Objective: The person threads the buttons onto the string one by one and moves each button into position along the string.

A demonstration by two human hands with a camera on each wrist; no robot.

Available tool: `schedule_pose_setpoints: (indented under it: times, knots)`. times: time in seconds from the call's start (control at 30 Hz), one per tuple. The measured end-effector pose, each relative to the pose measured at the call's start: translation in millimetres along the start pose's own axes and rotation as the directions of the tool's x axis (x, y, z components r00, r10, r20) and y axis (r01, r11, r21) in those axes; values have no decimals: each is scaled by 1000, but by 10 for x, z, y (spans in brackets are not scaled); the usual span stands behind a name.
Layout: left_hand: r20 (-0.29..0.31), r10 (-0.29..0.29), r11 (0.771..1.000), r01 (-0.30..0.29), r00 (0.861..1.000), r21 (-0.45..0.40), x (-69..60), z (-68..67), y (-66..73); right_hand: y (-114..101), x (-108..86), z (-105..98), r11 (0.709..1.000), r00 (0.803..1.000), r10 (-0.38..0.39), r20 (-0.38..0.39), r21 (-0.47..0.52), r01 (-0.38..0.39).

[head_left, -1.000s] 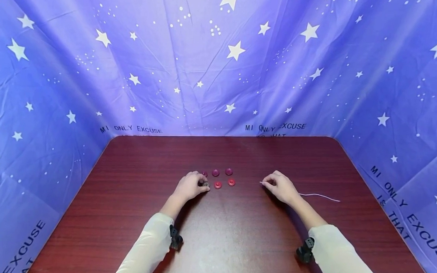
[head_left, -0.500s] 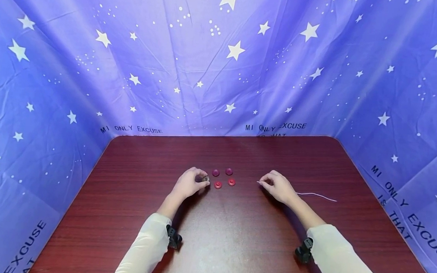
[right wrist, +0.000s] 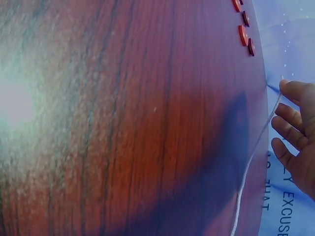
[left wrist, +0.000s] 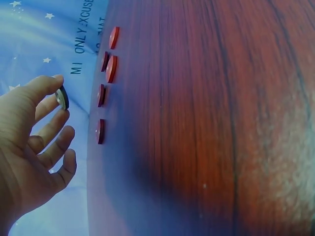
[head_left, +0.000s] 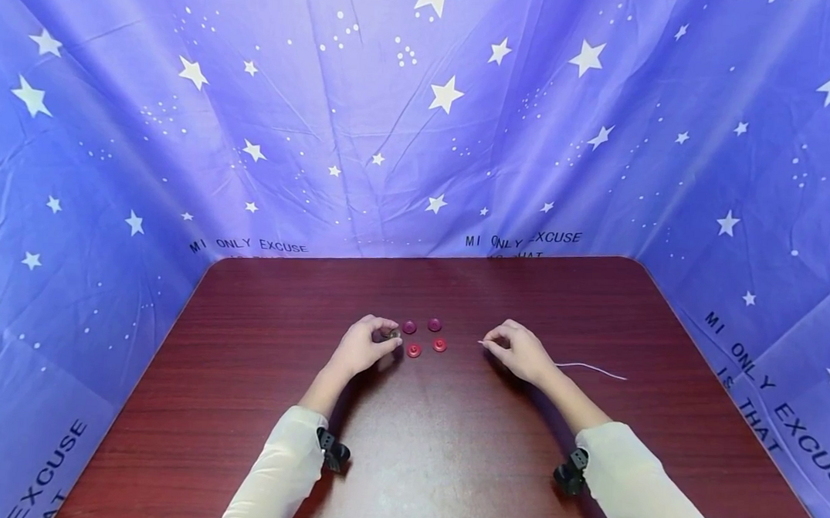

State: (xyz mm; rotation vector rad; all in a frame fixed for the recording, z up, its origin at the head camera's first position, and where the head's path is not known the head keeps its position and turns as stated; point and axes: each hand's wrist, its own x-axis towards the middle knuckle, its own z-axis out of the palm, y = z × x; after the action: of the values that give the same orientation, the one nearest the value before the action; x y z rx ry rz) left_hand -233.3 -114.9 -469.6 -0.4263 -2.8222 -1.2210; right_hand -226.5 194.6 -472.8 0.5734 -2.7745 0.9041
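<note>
Dark round piece (left wrist: 62, 98), one: pinched between thumb and finger of the left hand (head_left: 359, 346), just below the head frame's centre. White string (head_left: 591, 367), one: near end pinched by the right hand (head_left: 522, 352), tip pointing left toward that piece across a gap, long axis running rightward.

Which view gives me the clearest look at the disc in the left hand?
The left wrist view: the disc is largest there, its pale face and dark edge both showing in the left hand. The head view shows it small, partly covered by the hand; the right wrist view doesn't show it.
</note>
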Motion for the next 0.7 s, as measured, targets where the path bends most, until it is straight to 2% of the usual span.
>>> schedule_pose_setpoints:
  times: [0.43,0.7]
  knots:
    - [5,32,995,-31,999,-95,-5,85,32,-147,36,38,1000,1000,-12,22,24,12]
    - [54,68,979,-56,996,-196,18,103,73,-199,54,33,999,999,-27,17,41,26]
